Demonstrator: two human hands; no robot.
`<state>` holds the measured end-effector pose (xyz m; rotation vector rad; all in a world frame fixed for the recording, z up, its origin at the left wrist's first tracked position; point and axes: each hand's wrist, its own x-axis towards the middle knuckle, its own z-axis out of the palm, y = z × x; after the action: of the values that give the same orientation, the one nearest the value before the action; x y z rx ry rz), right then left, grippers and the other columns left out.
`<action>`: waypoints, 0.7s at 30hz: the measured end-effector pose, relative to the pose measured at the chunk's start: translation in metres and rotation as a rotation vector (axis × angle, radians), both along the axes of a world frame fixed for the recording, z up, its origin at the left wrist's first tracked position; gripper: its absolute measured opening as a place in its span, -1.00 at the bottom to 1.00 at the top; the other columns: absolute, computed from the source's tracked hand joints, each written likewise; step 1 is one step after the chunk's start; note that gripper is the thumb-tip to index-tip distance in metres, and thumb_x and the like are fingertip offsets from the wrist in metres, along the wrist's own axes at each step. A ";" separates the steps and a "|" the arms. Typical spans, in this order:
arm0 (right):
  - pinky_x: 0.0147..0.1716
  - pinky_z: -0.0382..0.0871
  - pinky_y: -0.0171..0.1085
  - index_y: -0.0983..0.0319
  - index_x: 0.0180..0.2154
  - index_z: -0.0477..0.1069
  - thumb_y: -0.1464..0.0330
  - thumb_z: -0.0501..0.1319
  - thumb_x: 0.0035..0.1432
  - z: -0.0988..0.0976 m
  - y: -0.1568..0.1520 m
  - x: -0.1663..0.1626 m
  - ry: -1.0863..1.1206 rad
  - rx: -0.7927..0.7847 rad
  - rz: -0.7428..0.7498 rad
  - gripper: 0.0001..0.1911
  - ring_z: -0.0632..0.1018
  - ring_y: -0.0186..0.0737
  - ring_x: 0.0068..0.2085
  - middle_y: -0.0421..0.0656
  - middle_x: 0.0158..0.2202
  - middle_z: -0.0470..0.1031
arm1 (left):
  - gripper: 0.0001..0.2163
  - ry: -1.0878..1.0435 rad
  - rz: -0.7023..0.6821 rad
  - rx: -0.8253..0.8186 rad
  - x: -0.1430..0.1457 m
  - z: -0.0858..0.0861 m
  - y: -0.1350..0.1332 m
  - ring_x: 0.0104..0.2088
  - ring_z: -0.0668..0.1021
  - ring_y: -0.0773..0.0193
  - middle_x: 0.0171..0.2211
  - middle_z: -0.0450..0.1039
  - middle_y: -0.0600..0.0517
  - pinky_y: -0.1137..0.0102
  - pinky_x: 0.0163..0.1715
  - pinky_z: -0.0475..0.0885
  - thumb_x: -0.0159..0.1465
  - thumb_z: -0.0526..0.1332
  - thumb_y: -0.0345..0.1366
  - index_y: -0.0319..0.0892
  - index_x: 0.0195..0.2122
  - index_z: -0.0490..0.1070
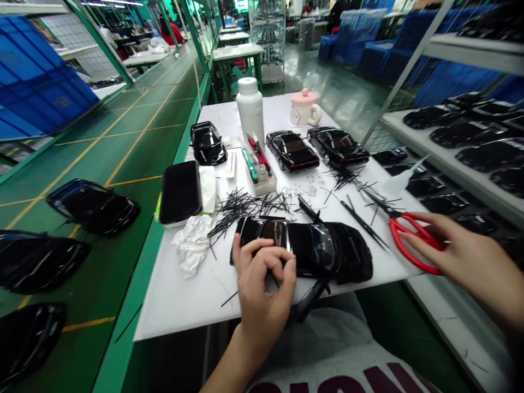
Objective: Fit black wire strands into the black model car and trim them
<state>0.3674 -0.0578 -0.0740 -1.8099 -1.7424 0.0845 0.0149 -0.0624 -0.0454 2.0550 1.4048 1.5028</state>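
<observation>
left hand on black car, near table's front edge

1. White table, with one model car lying along its near edge
2. By the left edge, crumpled tissue; farther along, a black car
3. Mid-surface, a pile of black strips and a tool holder
4. Toward the far right corner, a pink-lidded mug
5. Toward the right edge, two dark cars and black tweezers

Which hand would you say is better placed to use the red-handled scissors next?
Probably the right hand: it is at the handles of the scissors, while the left hand is at a black car.
</observation>
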 end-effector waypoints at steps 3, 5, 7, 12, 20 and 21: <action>-0.40 0.46 -0.01 0.09 -0.14 0.59 0.05 0.32 0.10 0.007 0.014 -0.001 -0.055 -0.081 -0.025 -0.64 0.63 0.13 -0.35 -0.03 -0.33 0.62 | -0.67 -0.028 -0.005 0.090 -0.005 -0.010 0.002 -0.04 0.48 0.30 -0.43 0.52 0.19 0.12 0.44 -0.13 0.27 0.21 -0.61 -0.06 -0.40 0.12; -0.16 0.49 0.07 0.09 -0.19 0.57 0.05 0.29 0.12 0.012 0.027 -0.002 -0.041 -0.027 -0.060 -0.68 0.62 0.16 -0.18 -0.02 -0.20 0.59 | -0.67 -0.072 -0.011 0.118 -0.008 -0.016 0.003 -0.02 0.47 0.31 -0.43 0.52 0.18 0.16 0.45 -0.15 0.24 0.22 -0.63 -0.06 -0.39 0.13; -0.05 0.47 0.15 0.13 -0.17 0.50 0.04 0.28 0.12 0.016 0.046 0.003 0.007 0.056 -0.144 -0.65 0.58 0.18 -0.08 0.04 -0.08 0.53 | -0.66 -0.096 -0.016 0.132 -0.011 -0.021 0.005 -0.01 0.47 0.31 -0.43 0.51 0.16 0.19 0.45 -0.15 0.23 0.24 -0.63 -0.06 -0.39 0.14; -0.18 0.57 0.10 0.16 -0.17 0.41 0.01 0.40 -0.09 0.022 0.108 0.021 0.278 0.059 -0.114 -0.49 0.64 0.17 -0.14 0.06 -0.15 0.59 | -0.69 -0.063 -0.004 0.111 -0.013 -0.025 0.005 0.01 0.48 0.28 -0.42 0.53 0.15 0.15 0.44 -0.23 0.25 0.25 -0.60 -0.05 -0.37 0.17; -0.28 0.57 -0.13 0.04 -0.16 0.37 0.17 0.39 0.15 0.067 0.051 -0.088 0.694 0.152 0.177 -0.71 0.68 -0.09 -0.21 -0.21 -0.32 0.65 | -0.73 -0.180 0.045 -0.007 -0.002 -0.018 -0.006 0.01 0.49 0.26 -0.40 0.56 0.23 -0.02 0.41 -0.19 0.31 0.22 -0.52 -0.06 -0.37 0.15; -0.32 0.56 -0.12 0.08 -0.21 0.42 0.24 0.44 0.10 0.071 0.037 -0.107 0.771 0.221 0.209 -0.73 0.67 -0.08 -0.29 -0.21 -0.37 0.64 | -0.73 -0.195 0.045 -0.021 -0.001 -0.018 -0.006 0.01 0.49 0.26 -0.40 0.56 0.23 -0.03 0.41 -0.19 0.31 0.22 -0.53 -0.06 -0.38 0.15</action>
<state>0.2604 -0.0211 -0.0030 -1.1936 -1.3003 0.5708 0.0135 -0.0685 -0.0636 1.8190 1.3935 1.6484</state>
